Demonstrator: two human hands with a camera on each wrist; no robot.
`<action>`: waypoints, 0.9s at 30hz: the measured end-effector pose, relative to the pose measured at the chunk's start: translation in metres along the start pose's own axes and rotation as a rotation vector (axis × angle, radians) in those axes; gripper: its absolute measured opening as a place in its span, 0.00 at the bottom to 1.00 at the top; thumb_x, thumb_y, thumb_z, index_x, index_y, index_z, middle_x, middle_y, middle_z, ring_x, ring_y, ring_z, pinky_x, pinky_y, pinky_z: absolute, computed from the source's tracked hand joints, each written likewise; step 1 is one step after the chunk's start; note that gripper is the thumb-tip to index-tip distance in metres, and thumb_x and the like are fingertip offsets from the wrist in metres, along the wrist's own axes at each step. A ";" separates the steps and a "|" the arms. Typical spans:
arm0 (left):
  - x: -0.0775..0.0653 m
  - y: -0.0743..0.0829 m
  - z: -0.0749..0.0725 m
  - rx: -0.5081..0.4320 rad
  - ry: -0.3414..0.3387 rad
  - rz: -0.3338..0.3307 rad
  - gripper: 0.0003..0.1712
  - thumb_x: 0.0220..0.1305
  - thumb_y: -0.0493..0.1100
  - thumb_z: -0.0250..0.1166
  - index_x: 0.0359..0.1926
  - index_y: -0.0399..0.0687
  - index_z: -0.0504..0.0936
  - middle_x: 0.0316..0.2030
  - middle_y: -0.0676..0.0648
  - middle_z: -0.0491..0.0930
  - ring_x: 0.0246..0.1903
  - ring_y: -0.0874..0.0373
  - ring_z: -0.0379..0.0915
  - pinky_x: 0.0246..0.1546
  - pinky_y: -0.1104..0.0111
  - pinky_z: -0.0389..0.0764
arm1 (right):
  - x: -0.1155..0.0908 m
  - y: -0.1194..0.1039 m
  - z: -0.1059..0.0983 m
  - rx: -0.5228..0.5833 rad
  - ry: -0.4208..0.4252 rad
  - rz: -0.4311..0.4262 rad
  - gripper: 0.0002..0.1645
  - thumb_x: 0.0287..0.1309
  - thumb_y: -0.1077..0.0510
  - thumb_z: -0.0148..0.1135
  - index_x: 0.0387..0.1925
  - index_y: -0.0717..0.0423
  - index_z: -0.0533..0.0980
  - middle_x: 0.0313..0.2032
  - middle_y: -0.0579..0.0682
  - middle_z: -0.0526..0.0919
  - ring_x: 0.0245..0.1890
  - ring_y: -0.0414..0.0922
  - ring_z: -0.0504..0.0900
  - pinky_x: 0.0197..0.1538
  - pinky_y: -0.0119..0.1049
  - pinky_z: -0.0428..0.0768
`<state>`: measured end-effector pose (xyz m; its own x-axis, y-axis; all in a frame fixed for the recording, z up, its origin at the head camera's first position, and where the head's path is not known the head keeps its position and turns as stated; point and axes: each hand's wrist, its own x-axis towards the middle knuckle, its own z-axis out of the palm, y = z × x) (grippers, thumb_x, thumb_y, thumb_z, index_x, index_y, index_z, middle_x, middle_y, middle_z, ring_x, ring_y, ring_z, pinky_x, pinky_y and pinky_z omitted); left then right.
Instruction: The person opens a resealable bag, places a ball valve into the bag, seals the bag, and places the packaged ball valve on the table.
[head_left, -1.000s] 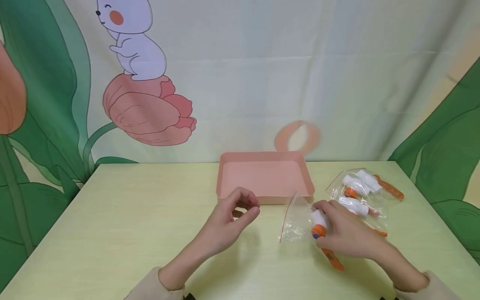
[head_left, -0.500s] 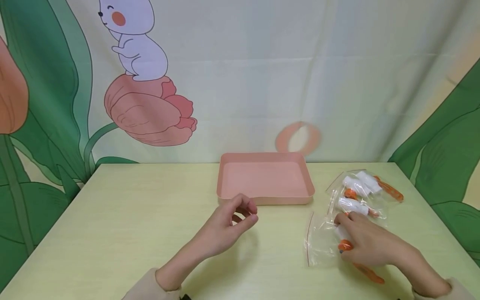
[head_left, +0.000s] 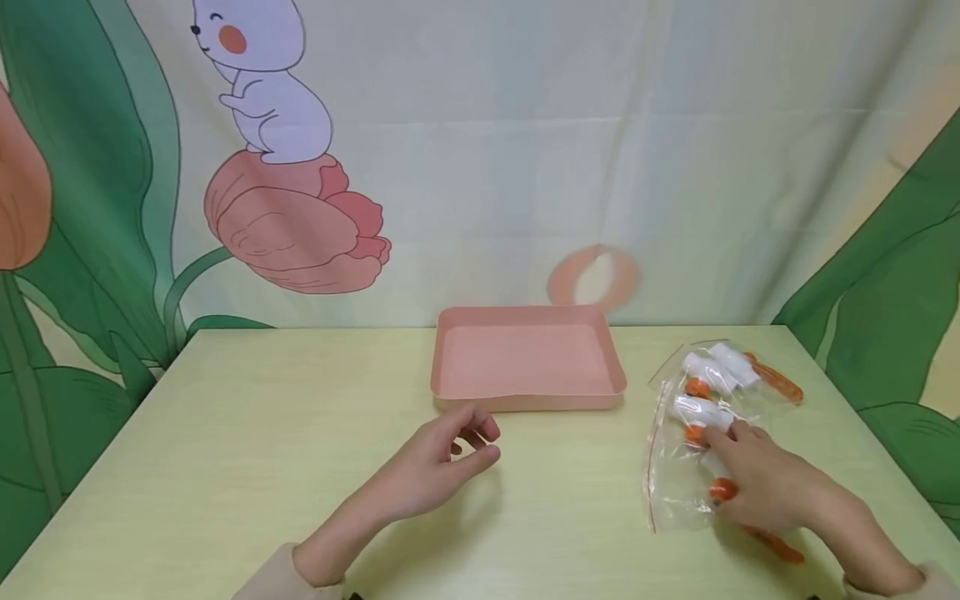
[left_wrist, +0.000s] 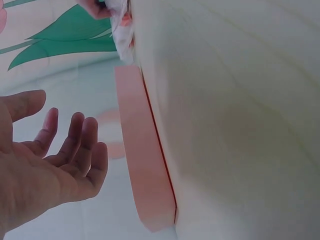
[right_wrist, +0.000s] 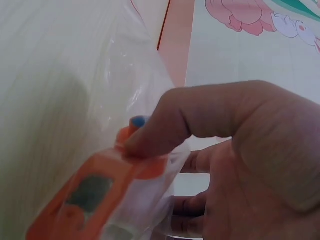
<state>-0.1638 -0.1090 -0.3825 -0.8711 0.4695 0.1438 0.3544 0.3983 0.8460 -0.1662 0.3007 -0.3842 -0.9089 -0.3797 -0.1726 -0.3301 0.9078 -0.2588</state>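
My right hand [head_left: 772, 483] pinches a clear zip bag [head_left: 671, 496] at the right of the table. Inside that bag are a white piece, an orange part with a blue tip [right_wrist: 138, 121], and a flat orange strip [right_wrist: 100, 187]. In the right wrist view the thumb presses on the orange part through the plastic, and the other fingers are behind the bag. Close beyond this hand lies another clear bag with a white piece [head_left: 701, 410] and orange parts. My left hand [head_left: 435, 467] hovers over the table in front of the pink tray [head_left: 528, 402], fingers loosely curled, holding nothing.
Farther back on the right, a further clear bag holds white pieces [head_left: 738, 364] and an orange strip [head_left: 780, 382]. The shallow pink tray stands at the table's back edge, before a printed cloth backdrop [head_left: 480, 167].
My right hand has carried the zip bag rightward, up against the other bags. The left hand has drifted slightly left and nearer, still holding nothing.
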 end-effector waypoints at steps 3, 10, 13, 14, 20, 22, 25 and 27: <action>-0.002 0.000 -0.005 0.014 -0.011 -0.015 0.06 0.74 0.42 0.63 0.49 0.51 0.78 0.43 0.57 0.79 0.48 0.58 0.77 0.52 0.51 0.73 | 0.002 0.000 -0.001 0.004 0.000 0.018 0.35 0.43 0.63 0.72 0.54 0.56 0.69 0.44 0.58 0.69 0.43 0.54 0.69 0.32 0.42 0.72; -0.003 0.000 -0.014 0.029 -0.011 -0.018 0.05 0.74 0.43 0.63 0.48 0.53 0.78 0.45 0.57 0.79 0.49 0.58 0.77 0.52 0.52 0.71 | 0.006 0.002 -0.004 -0.015 -0.039 0.070 0.39 0.49 0.64 0.74 0.64 0.59 0.69 0.60 0.73 0.67 0.54 0.65 0.69 0.40 0.53 0.80; -0.004 0.000 -0.015 0.034 -0.019 -0.019 0.05 0.74 0.44 0.63 0.48 0.53 0.78 0.45 0.58 0.79 0.49 0.58 0.77 0.52 0.55 0.70 | 0.008 0.005 -0.005 -0.021 -0.045 0.076 0.45 0.49 0.66 0.73 0.70 0.63 0.66 0.67 0.78 0.60 0.63 0.72 0.64 0.47 0.61 0.80; -0.004 -0.001 -0.015 0.036 -0.023 -0.019 0.06 0.74 0.44 0.63 0.48 0.53 0.78 0.45 0.58 0.79 0.49 0.58 0.77 0.52 0.55 0.70 | 0.009 0.007 -0.005 -0.019 -0.038 0.071 0.45 0.49 0.67 0.73 0.70 0.63 0.66 0.67 0.77 0.61 0.63 0.72 0.64 0.46 0.60 0.80; -0.004 -0.001 -0.017 0.047 -0.043 -0.017 0.07 0.75 0.45 0.63 0.49 0.53 0.78 0.46 0.57 0.79 0.50 0.58 0.77 0.53 0.53 0.70 | 0.009 0.014 -0.004 -0.023 0.045 0.028 0.39 0.49 0.74 0.68 0.65 0.66 0.68 0.61 0.68 0.72 0.56 0.63 0.73 0.45 0.54 0.79; -0.004 -0.001 -0.017 0.053 -0.045 -0.019 0.07 0.75 0.46 0.63 0.50 0.53 0.78 0.47 0.57 0.79 0.50 0.58 0.77 0.53 0.51 0.70 | 0.009 0.016 -0.003 -0.037 0.073 0.022 0.37 0.50 0.75 0.67 0.63 0.67 0.67 0.59 0.67 0.74 0.55 0.62 0.75 0.48 0.58 0.79; -0.005 -0.003 -0.018 0.069 -0.046 -0.016 0.08 0.75 0.46 0.63 0.50 0.52 0.78 0.47 0.56 0.79 0.51 0.57 0.77 0.54 0.49 0.71 | 0.009 0.018 -0.001 -0.094 0.114 -0.001 0.34 0.49 0.75 0.67 0.60 0.69 0.68 0.55 0.66 0.77 0.52 0.62 0.77 0.49 0.60 0.79; -0.005 -0.004 -0.018 0.076 -0.048 -0.009 0.08 0.75 0.46 0.63 0.50 0.51 0.78 0.48 0.55 0.79 0.52 0.54 0.77 0.54 0.48 0.73 | 0.009 0.019 0.001 -0.143 0.151 -0.025 0.33 0.49 0.75 0.68 0.59 0.69 0.70 0.53 0.65 0.79 0.50 0.62 0.78 0.49 0.60 0.79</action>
<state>-0.1672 -0.1269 -0.3774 -0.8580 0.5017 0.1101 0.3728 0.4609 0.8054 -0.1807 0.3146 -0.3916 -0.9243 -0.3811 -0.0209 -0.3761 0.9186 -0.1213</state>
